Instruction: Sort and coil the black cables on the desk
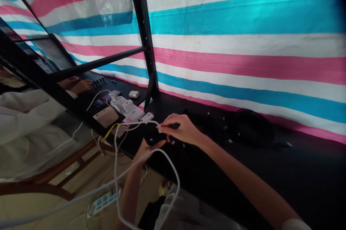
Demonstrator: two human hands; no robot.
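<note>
My left hand (148, 150) is wrapped from below round a small black device (154, 137) with a lit blue light on its face. Just above it, my right hand (182, 128) pinches the end of a white cable (139, 122) between thumb and fingertips. A pale plug (160, 129) shows at those fingertips, close to the device; whether it touches is hidden. From there the cable runs left and drops in a big loose loop below my hands. A yellow tie (110, 132) is round part of it.
White power strip (132, 111) with adapters lies left of my hands, beside a white box (106, 116). A black cable coil (252, 127) and small clear pieces lie right. A metal post (147, 42) rises behind. Another person's hands (81, 85) rest farther left. Another strip (105, 202) sits on the floor.
</note>
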